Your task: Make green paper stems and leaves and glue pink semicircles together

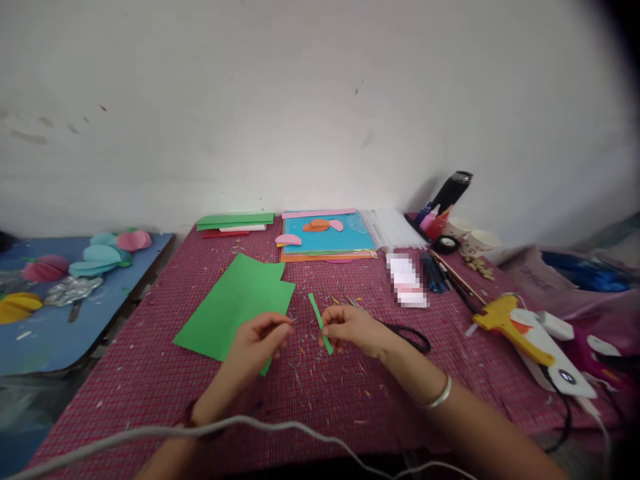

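Observation:
Between the thumb and fingers of my right hand (353, 328) is a narrow green paper strip (315, 308), upright and slightly tilted above the table. My left hand (263, 339) is curled to its left, thumb and index fingertips drawn together in a pinch; whatever they hold, if anything, is too small to make out. Beneath and beyond the left hand lies a large green paper sheet (227, 300) with a notched right edge. Behind my right wrist lie scissors (413, 337), their black handle partly hidden by the arm.
Paper scraps litter the checkered tablecloth (165, 393). Blue sheets (350, 237) with paper petals lie at the back. A yellow glue gun (515, 330) and white power strip (555, 363) sit right. A white cable (240, 421) crosses in front. Paper ornaments (100, 257) occupy the blue table.

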Available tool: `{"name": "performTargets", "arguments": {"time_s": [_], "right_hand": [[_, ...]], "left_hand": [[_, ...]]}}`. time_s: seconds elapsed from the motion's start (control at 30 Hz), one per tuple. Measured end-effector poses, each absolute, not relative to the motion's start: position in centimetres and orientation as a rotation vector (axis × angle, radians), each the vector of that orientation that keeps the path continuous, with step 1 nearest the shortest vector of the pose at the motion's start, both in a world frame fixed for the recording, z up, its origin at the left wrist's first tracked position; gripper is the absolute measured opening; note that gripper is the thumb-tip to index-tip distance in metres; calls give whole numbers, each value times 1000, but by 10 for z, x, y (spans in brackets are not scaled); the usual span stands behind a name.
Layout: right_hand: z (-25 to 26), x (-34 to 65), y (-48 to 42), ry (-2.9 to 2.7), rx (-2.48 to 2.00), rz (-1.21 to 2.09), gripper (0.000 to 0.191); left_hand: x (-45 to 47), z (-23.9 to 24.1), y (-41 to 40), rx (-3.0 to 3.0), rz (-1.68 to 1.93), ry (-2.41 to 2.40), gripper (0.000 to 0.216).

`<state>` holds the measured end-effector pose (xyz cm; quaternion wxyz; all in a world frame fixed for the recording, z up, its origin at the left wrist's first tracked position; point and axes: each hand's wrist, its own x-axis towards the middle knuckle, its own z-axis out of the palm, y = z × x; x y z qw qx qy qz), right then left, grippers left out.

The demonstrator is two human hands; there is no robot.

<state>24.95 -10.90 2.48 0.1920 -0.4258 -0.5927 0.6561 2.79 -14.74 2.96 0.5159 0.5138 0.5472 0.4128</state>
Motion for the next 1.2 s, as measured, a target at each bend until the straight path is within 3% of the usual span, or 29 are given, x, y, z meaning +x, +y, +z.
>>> {"name": "performTargets", "arguments": {"time_s": [0.13, 0.4, 0.73, 1.03, 1.2], "right_hand": [[20, 251, -111, -1570, -1140, 1853, 7], [9, 247, -113, -1419, -1040, 1817, 7], [-10, 235, -115, -1240, -1014, 1815, 27], [2, 242, -119, -1348, -950, 1698, 15], [8, 249, -124, -1660, -920, 1486, 9]], "left_hand": [[77, 31, -136, 1274, 945, 1182, 15], [91, 9, -128, 1256, 1088, 1221, 18], [93, -4, -135, 1131, 1125, 1241, 21], [84, -4, -131, 609, 1000, 921, 19], [82, -7, -133, 639, 839, 876, 28]]}}
